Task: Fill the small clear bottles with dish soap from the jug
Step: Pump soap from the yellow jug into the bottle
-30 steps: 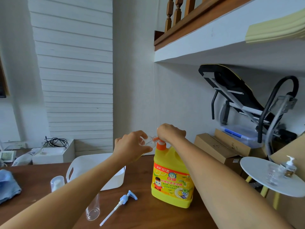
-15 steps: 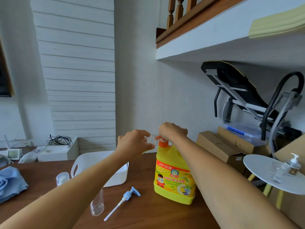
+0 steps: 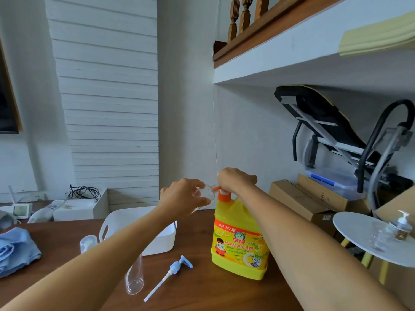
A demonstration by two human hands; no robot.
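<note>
A yellow dish soap jug [image 3: 239,241] with an orange neck stands upright on the brown table [image 3: 202,288]. My right hand [image 3: 235,179] rests closed on top of its pump head, with the orange spout sticking out to the left. My left hand [image 3: 183,196] holds a small clear bottle [image 3: 207,191] with its mouth right at that spout. Most of the bottle is hidden by my fingers. Another clear bottle [image 3: 134,277] lies on the table below my left forearm. A loose blue and white pump [image 3: 170,273] lies beside it.
A white plastic basket [image 3: 161,241] stands behind my left arm, with a small clear cap [image 3: 88,243] to its left and a blue cloth [image 3: 15,250] at the far left. A round white side table [image 3: 363,239] at right carries a pump bottle [image 3: 402,225]. Cardboard boxes [image 3: 303,200] sit behind the jug.
Both hands have stayed on the jug's pump and the small bottle. The view has shifted a little as my head moved.
</note>
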